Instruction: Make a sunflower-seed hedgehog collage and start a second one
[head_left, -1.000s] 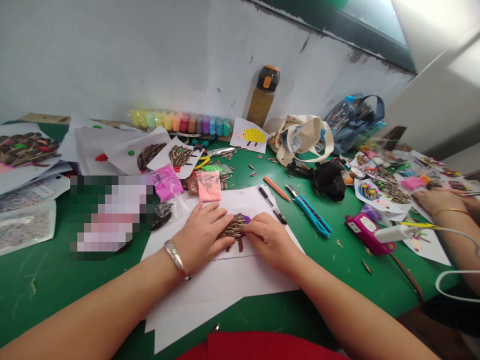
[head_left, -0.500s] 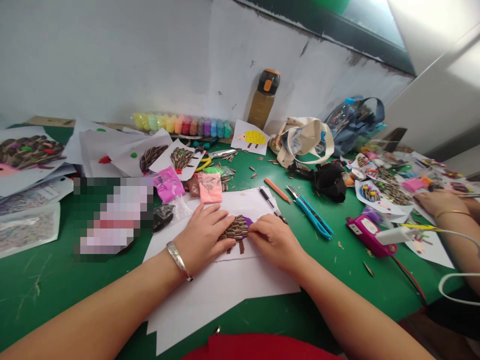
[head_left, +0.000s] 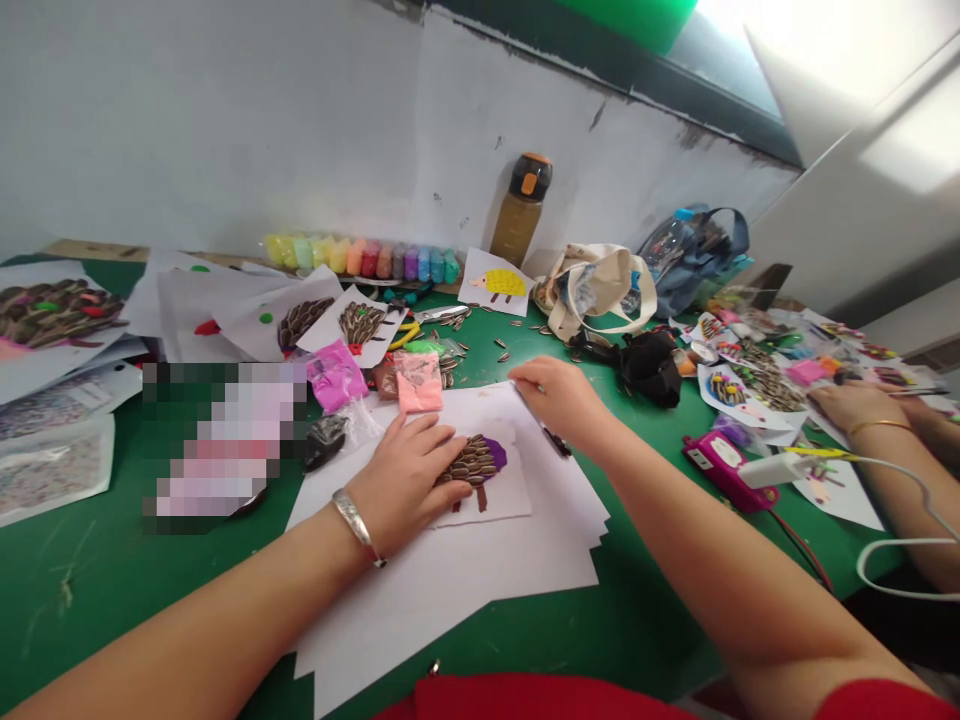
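Note:
My left hand (head_left: 412, 465) lies flat with its fingers stretched over the left part of a small hedgehog picture (head_left: 517, 500). Overlapping sunflower seeds (head_left: 469, 459) cover most of the hedgehog's body. A bare patch of purple clay (head_left: 496, 456) shows at its right end, above brown legs. Beneath the picture are several white paper sheets (head_left: 420, 590). My right hand (head_left: 559, 395) is at the far right corner of these sheets, its fingers curled together and pointing left. Whatever may be between its fingertips is hidden. Loose seeds (head_left: 503, 356) are scattered just beyond it.
Packets of pink clay (head_left: 419, 382) and purple clay (head_left: 337, 376) lie behind my left hand. A bottle (head_left: 517, 215) stands by the wall, near a cloth bag (head_left: 592, 290). At right are a magenta device (head_left: 724, 470) with cables and another person's hand (head_left: 844, 410).
My right hand has left the purple end of the hedgehog and moved forward to the sheets' far corner, now covering the cutter and orange stick. My left hand has stayed in place.

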